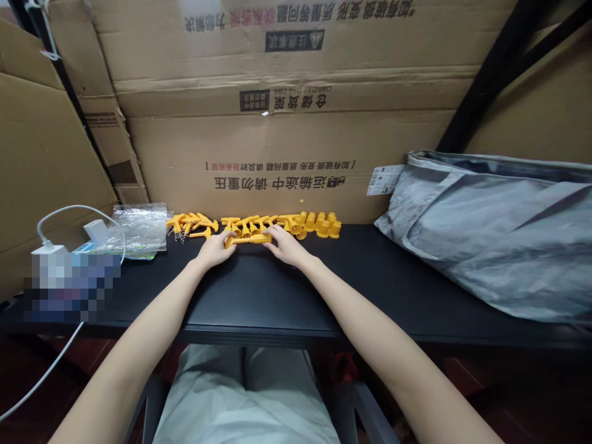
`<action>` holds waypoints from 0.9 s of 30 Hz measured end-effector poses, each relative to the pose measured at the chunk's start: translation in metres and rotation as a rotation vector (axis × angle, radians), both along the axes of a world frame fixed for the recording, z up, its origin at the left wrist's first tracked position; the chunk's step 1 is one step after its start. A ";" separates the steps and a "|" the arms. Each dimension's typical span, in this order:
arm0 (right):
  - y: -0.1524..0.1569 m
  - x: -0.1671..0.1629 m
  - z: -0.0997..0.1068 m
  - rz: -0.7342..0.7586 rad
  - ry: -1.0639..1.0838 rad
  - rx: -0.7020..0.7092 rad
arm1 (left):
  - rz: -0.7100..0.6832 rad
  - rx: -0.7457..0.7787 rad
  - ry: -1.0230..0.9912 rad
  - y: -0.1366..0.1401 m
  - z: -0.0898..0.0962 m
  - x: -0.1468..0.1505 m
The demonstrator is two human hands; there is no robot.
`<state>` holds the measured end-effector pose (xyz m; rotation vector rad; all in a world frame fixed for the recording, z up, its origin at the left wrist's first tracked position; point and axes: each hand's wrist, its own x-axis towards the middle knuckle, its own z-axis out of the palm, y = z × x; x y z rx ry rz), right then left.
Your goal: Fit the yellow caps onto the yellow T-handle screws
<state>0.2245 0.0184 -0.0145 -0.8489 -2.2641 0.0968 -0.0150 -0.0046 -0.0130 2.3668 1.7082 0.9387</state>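
Note:
Above the black table, my left hand (pixel 216 249) and my right hand (pixel 287 248) hold a yellow threaded plastic piece (pixel 245 240) level between them. My left fingers are closed at its rounded left end, and my right fingers pinch its wider right end. Whether it is one part or two joined parts, I cannot tell. Just behind my hands lies a row of yellow T-shaped handles (pixel 250 221). To their right stand several yellow cup-shaped pieces (pixel 333 229). On the left is a pile of yellow T-shaped pieces with small metal chains (pixel 190 221).
Clear plastic bags (pixel 141 228) lie at the left, near a white charger (pixel 50 265) with a cable. A big grey bag (pixel 490 240) fills the right side. Cardboard (pixel 287 142) walls in the back of the black table (pixel 259 296).

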 end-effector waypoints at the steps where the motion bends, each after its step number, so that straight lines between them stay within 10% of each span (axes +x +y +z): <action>1: 0.001 0.001 0.000 0.009 -0.001 0.000 | -0.006 0.020 -0.012 0.000 0.000 -0.001; 27: -0.003 -0.004 0.000 0.011 0.053 -0.173 | 0.001 0.034 -0.021 -0.001 0.002 -0.004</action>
